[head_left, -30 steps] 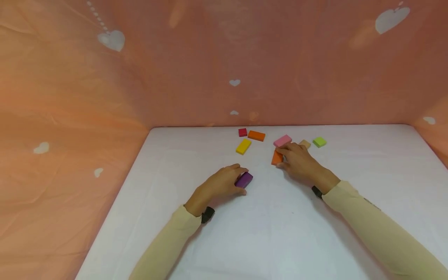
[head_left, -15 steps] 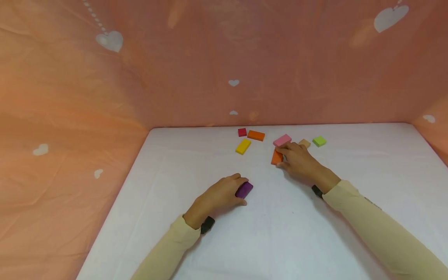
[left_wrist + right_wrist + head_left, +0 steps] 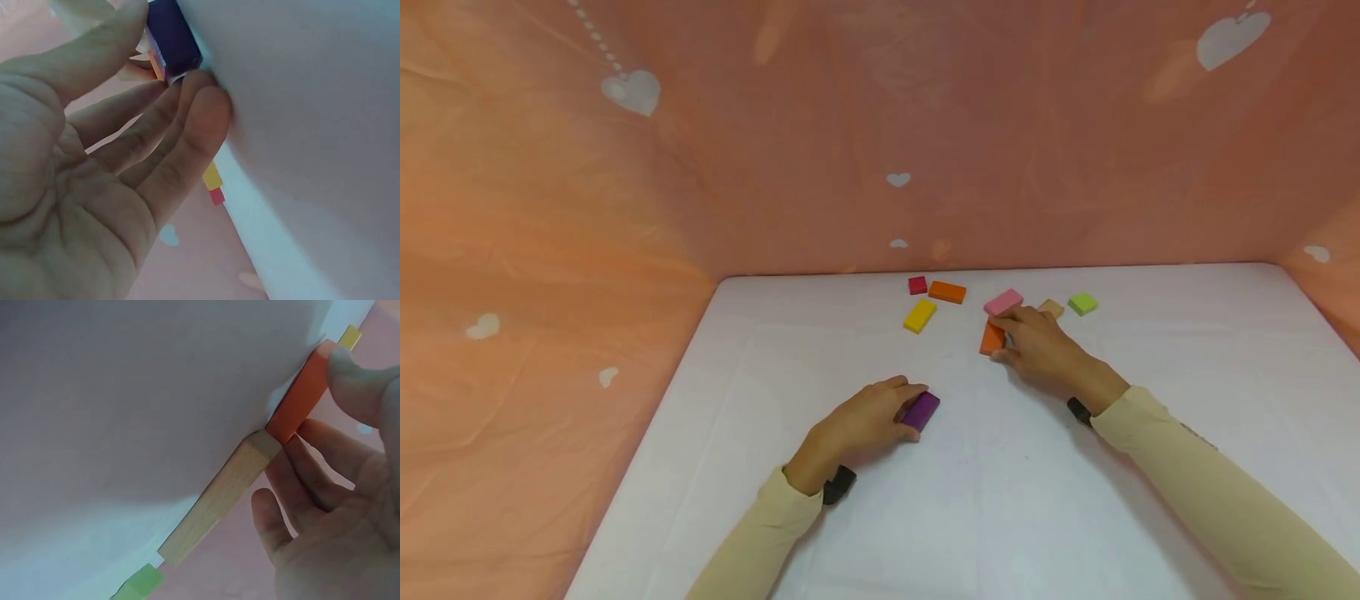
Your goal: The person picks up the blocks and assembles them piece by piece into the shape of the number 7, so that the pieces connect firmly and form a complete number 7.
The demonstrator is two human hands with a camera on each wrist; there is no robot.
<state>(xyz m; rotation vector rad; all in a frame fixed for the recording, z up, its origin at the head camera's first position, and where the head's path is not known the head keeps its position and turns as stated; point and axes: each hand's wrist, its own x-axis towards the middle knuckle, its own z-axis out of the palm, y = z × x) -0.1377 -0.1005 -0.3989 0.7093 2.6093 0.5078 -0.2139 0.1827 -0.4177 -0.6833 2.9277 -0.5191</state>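
My left hand [image 3: 859, 421] holds a purple block [image 3: 921, 412] by its ends, thumb at the near end and fingertips at the far one, low over the white table. In the left wrist view the purple block [image 3: 175, 37] shows at the top beside the thumb. Farther right and farther out, my right hand [image 3: 1041, 346] pinches an orange block [image 3: 992, 339] between thumb and fingers. The right wrist view has the thumb on one end of this orange block [image 3: 303, 394]. A pink block [image 3: 1003, 302] lies just beyond those fingers.
Toward the table's back lie a red block [image 3: 917, 286], a second orange block [image 3: 947, 292] and a yellow block [image 3: 920, 317]. A plain wooden block [image 3: 1052, 308], partly hidden by my right hand, and a light green block [image 3: 1082, 303] lie at the right. Peach cloth [image 3: 820, 208] hangs behind.
My left hand has drawn back toward me with the purple block, mostly in the first half second. My right hand stays at the orange block.
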